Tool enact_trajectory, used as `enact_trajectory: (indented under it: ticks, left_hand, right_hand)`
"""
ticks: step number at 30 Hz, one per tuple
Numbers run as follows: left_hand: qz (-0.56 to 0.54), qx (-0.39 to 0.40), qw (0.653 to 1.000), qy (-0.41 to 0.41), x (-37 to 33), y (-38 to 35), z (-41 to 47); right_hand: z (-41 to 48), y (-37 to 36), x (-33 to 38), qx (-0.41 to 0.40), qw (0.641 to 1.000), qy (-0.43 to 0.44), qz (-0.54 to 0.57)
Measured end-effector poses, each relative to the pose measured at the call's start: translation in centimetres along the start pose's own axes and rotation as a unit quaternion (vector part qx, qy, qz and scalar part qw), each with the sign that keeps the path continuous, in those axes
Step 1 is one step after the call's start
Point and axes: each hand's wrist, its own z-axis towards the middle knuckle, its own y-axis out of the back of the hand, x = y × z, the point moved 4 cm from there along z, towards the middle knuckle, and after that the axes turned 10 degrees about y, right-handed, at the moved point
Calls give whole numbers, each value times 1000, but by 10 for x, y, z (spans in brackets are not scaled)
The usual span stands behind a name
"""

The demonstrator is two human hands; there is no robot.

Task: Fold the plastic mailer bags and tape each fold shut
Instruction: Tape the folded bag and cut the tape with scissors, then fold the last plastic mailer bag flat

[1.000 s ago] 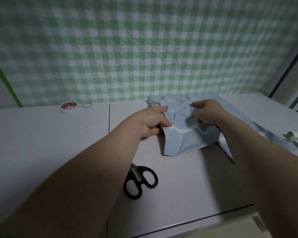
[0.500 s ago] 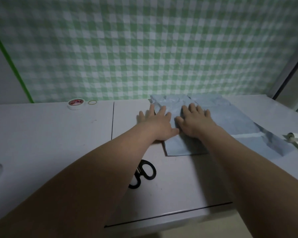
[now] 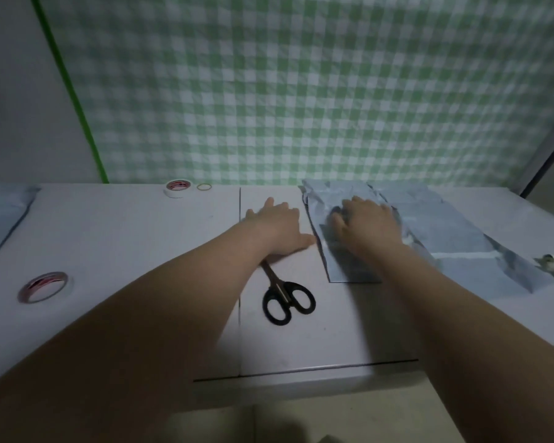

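Grey mailer bag (image 3: 352, 266) under right hand (image 3: 367, 223) (left hand (image 3: 277, 225) beside).

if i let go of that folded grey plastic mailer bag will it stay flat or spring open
Probably springs up a little: the folded grey plastic mailer bag looks thin and crinkled, and only the right hand is flattening it. It likely slides easily on the smooth white table and feels light and floppy.
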Motion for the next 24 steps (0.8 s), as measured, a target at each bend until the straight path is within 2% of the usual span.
enact_trajectory:
  ticks: [2, 5, 8, 12, 17, 20, 24]
  left_hand:
    - [-70, -59, 996, 15, 29, 13, -13]
    - [-145, -136, 977, 82, 77, 25, -37]
    - [-149, -172, 964, 135, 121, 30, -61]
    - [-136, -215, 943, 215, 190, 35, -93]
    - [-134, -212, 904, 346, 285, 26, -132]
    - [-118, -175, 881, 424, 324, 15, -149]
    - [-101, -139, 881, 440, 351, 1, -151]
  right_hand:
    - [-9, 15, 37, -14, 999, 5, 35]
    - [-19, 14, 97, 71, 996, 41, 39]
    - [-30, 4, 140, 141, 988, 45, 49]
    - [-44, 5, 166, 131, 991, 4, 25]
    - [-51, 7, 180, 99, 994, -46, 26]
    - [-50, 11, 199, 62, 996, -44, 41]
    - [-46, 10, 245, 40, 996, 7, 78]
